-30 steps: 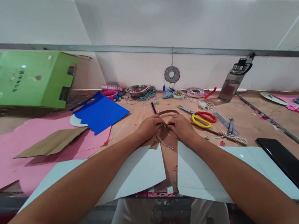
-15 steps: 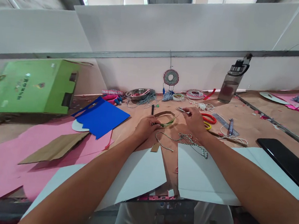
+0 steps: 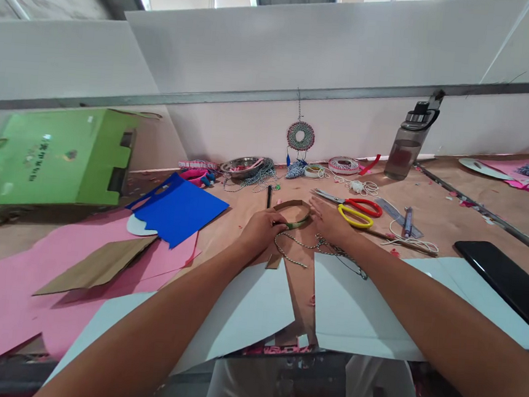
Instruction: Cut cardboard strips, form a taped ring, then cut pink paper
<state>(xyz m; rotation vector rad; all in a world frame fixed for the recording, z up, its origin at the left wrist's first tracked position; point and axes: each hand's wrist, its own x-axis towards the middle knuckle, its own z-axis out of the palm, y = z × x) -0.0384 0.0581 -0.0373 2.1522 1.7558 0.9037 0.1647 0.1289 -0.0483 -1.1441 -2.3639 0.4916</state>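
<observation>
White sheets [image 3: 357, 299]: 2 laid at the near table edge.
Twine [image 3: 309, 247]: striped, loose just behind the sheets, under the right wrist.
Left hand [image 3: 262, 229]: closed on the cardboard ring [image 3: 293, 213] at its near-left rim.
Right hand [image 3: 332, 220]: laid beside the ring's right rim, fingers bent; grip cannot be told.
Scissors [image 3: 356, 209]: seen beyond the right hand.
Bottle [image 3: 408, 146]: stood at the wall.
</observation>
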